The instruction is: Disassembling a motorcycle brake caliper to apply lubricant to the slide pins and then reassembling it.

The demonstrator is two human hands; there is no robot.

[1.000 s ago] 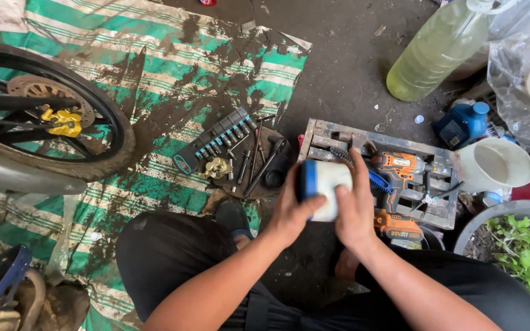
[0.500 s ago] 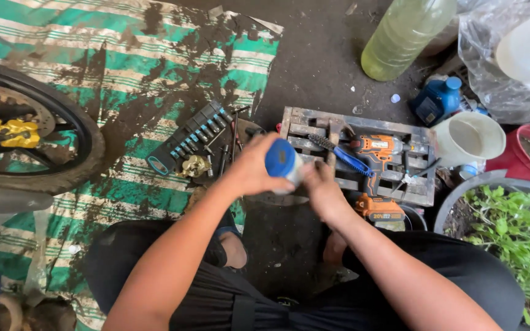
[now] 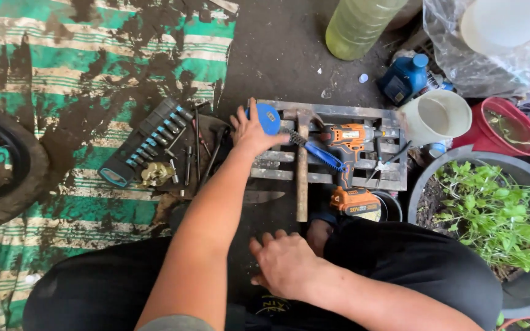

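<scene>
My left hand (image 3: 248, 132) reaches forward and grips a round blue-capped container (image 3: 268, 117) at the left end of a small wooden pallet (image 3: 338, 112). The container's body is mostly hidden behind the cap and my fingers. My right hand (image 3: 284, 265) rests low between my knees with loosely curled fingers and nothing in it. On the pallet lie a hammer (image 3: 302, 184), an orange cordless drill (image 3: 348, 138) and a blue-handled tool (image 3: 323, 156).
A socket rail (image 3: 145, 144) and loose wrenches lie left of the pallet on a stained green striped mat (image 3: 62, 73). A tyre (image 3: 13, 184) is at far left. At right stand a white jug (image 3: 437, 116), a red bucket (image 3: 504, 129), a plant tub (image 3: 492, 208), a blue bottle (image 3: 403, 79) and a greenish bottle (image 3: 357, 24).
Both hands held the container a second ago. My right hand has let go and dropped back to my lap, while my left hand carried the container forward to the pallet.
</scene>
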